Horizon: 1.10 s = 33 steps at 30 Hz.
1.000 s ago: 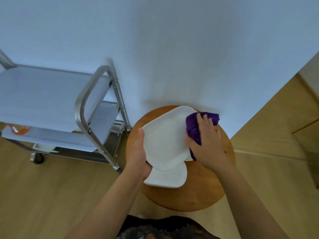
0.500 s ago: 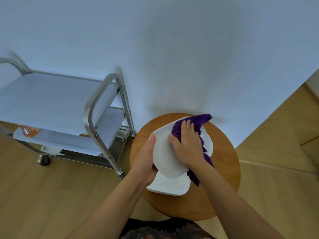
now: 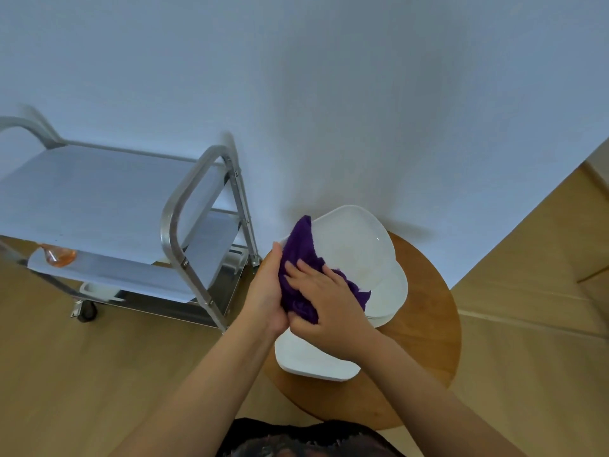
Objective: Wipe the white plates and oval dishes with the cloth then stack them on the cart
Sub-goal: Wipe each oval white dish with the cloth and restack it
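Cloth now covers plate's left rim, beside cart.

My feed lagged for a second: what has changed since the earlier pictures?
The right hand has swept the purple cloth from the held white plate's right edge across to its left edge, beside the left hand. The left hand still grips the plate; the dishes underneath stay on the stool.

both forearms are bare to the elbow, and a dark garment shows at the bottom edge.
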Available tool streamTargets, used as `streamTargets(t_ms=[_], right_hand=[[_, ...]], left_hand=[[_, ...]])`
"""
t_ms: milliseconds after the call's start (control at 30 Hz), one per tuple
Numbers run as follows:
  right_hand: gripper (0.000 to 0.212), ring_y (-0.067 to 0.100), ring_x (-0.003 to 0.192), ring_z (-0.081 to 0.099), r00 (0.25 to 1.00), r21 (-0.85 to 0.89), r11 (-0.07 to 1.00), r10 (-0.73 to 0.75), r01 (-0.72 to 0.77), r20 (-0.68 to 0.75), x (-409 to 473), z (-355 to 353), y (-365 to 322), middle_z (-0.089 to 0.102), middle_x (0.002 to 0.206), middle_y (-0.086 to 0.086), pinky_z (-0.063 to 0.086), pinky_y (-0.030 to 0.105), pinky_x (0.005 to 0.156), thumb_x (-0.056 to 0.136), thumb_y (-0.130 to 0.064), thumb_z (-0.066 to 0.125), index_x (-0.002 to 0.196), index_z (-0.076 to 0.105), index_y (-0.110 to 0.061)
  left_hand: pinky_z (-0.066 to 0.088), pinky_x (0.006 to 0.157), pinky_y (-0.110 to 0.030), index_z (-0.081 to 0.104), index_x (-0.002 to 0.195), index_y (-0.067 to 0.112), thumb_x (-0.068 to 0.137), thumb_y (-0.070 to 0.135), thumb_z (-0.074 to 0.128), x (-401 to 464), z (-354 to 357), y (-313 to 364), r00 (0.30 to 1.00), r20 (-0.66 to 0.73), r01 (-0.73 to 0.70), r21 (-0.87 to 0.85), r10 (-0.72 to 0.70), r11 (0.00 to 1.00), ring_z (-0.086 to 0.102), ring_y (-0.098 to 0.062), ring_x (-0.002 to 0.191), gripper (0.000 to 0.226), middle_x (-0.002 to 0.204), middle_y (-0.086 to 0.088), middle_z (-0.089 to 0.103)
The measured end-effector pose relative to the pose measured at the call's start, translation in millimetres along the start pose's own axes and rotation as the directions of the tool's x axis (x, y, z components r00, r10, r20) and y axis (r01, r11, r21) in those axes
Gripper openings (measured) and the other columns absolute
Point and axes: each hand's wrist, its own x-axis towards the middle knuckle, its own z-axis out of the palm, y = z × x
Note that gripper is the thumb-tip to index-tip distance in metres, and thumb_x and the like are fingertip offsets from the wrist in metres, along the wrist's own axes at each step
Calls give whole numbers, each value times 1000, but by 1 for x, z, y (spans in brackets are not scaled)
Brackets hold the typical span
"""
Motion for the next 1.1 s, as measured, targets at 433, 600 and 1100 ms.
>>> streamTargets(t_ms=[433, 600, 1100], right_hand=[[38, 25, 67, 69, 957, -471, 876, -220, 109, -188, -34, -37, 60, 72, 79, 9, 57, 31, 57, 46, -8, 93, 78, 73, -6], [38, 18, 54, 61, 956, -480, 877, -150, 10, -254, -23, -29, 47, 66, 65, 6, 48, 23, 45, 41, -7, 92, 71, 68, -8], [42, 20, 84, 71, 921, -466, 843, -365, 267, -133, -48, -28, 51, 74, 91, 4, 53, 28, 80, 50, -16, 92, 88, 75, -9]], left_hand=[[56, 55, -33, 65, 109, 14, 92, 51, 49, 9, -8, 44, 994, 76, 63, 167, -77, 984, 73, -23, 80, 44, 93, -9, 75], [58, 68, -38, 54, 126, 23, 85, 42, 61, 0, 5, 5, 998, 8, -55, -50, 55, 997, 68, -27, 100, 46, 115, -8, 69], [55, 49, -35, 53, 99, 20, 93, 33, 58, 4, -2, 7, 930, -367, -34, -34, 19, 999, 65, -29, 85, 16, 96, -8, 67]])
